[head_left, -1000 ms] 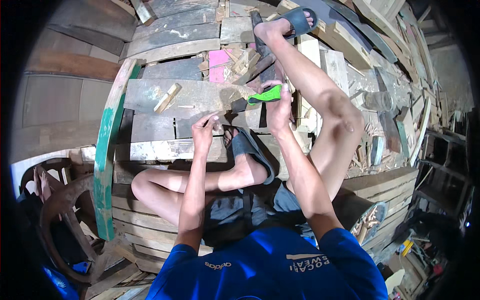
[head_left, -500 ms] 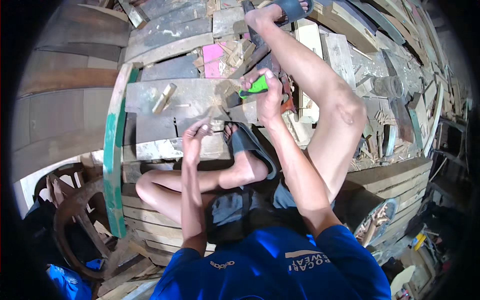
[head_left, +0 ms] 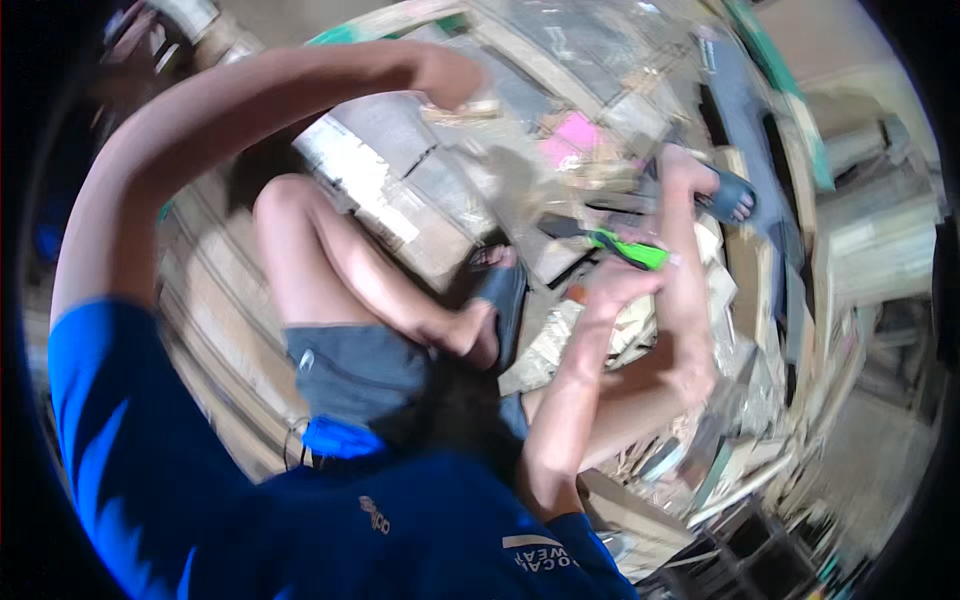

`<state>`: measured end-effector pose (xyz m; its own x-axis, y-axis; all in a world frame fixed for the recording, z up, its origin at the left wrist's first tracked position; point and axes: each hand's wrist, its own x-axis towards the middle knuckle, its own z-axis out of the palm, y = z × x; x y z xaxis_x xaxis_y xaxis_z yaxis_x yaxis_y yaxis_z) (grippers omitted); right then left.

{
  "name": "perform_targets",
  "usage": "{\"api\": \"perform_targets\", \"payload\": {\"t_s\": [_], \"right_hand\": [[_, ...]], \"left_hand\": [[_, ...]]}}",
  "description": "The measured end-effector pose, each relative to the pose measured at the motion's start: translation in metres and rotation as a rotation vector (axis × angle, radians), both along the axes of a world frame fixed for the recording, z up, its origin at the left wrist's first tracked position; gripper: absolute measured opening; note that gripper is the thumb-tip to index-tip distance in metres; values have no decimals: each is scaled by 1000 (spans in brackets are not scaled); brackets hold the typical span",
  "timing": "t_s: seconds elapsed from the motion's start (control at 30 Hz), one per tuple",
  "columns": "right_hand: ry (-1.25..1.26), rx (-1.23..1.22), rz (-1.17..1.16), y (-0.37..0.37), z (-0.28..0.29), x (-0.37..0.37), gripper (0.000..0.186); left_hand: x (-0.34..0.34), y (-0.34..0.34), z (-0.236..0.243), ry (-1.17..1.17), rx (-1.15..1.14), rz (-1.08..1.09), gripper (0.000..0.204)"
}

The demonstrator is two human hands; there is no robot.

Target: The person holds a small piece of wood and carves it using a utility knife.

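Note:
My right hand is closed round a tool with a bright green and black handle. A dark, flat blade points left from it; blur hides its exact kind. My left arm arches across the upper left, and my left hand is stretched over the boards. Just under its fingers lies a small pale wooden piece. The fingers are smeared by motion, so whether they grip the piece does not show. My sandalled foot rests on the boards between the two hands.
A pink piece lies among wood scraps on the grey boards. My other sandalled foot is beyond the tool. Green-edged timber runs along the upper right. Scrap wood is heaped at the lower right.
The view has swung round, turning the scene. My left hand has moved from beside the tool out to the far upper left, by a wooden piece. My right hand keeps the green-handled tool.

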<state>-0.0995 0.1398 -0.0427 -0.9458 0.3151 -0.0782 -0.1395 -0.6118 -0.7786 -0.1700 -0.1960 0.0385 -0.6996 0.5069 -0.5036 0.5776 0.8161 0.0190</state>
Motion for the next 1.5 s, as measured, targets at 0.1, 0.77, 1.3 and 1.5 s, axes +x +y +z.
{"api": "perform_targets", "payload": {"t_s": [0.1,0.77,1.3,1.5], "right_hand": [[-5,-64,-26,13,-21,-1,40],[138,179,52,29,-20,2,47],[262,50,139,-24,-14,2,53],[314,195,218,-42,29,15,65]], "left_hand": [[5,0,33,11,83,182,17],[160,132,57,332,1407,366,20],[123,126,-173,213,1484,1159,13],[126,121,-170,61,1595,1278,10]]}}
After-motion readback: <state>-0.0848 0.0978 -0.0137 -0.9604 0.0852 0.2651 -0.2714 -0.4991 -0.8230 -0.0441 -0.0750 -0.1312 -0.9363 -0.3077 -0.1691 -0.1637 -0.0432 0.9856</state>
